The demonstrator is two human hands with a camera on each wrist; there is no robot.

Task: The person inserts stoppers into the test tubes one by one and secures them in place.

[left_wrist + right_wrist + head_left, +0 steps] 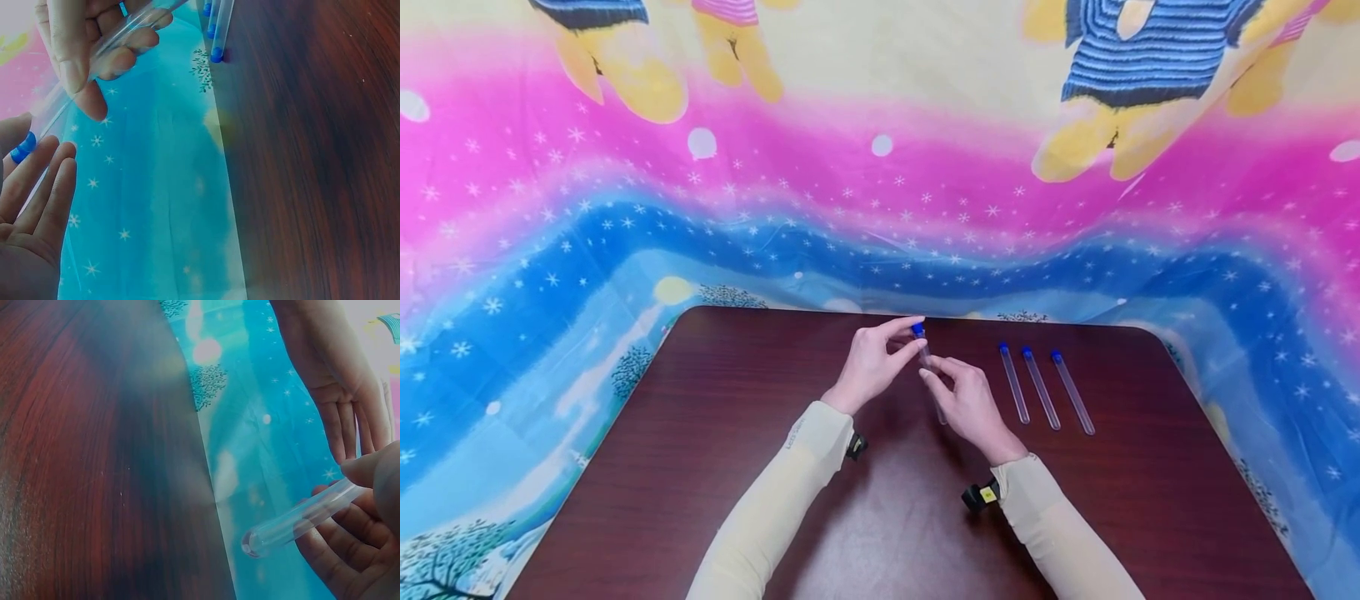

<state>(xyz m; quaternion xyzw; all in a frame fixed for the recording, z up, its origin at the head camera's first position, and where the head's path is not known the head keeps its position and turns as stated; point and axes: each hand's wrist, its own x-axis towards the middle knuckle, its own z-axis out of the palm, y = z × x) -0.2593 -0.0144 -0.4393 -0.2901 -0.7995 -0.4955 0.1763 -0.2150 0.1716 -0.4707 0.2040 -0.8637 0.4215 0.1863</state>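
Above the table, a clear test tube [281, 531] with a blue cap [917, 330] is held at a slant between both hands. My left hand [869, 365] pinches the tube's capped end with thumb and index finger, its other fingers extended in the left wrist view. Around the tube's middle, the thumb and fingers of my right hand [973, 408] grip the clear body. The rounded lower end sticks out past the right fingers in the right wrist view. To the right lie three more capped test tubes [1041, 389], side by side, caps toward the far edge.
The dark brown wooden table [700, 433] has rounded far corners. Behind and beside it hangs a cloth [820, 192] printed with snowflakes and bears. A dark device [981, 497] is strapped at the right wrist, and another device [856, 446] at the left.
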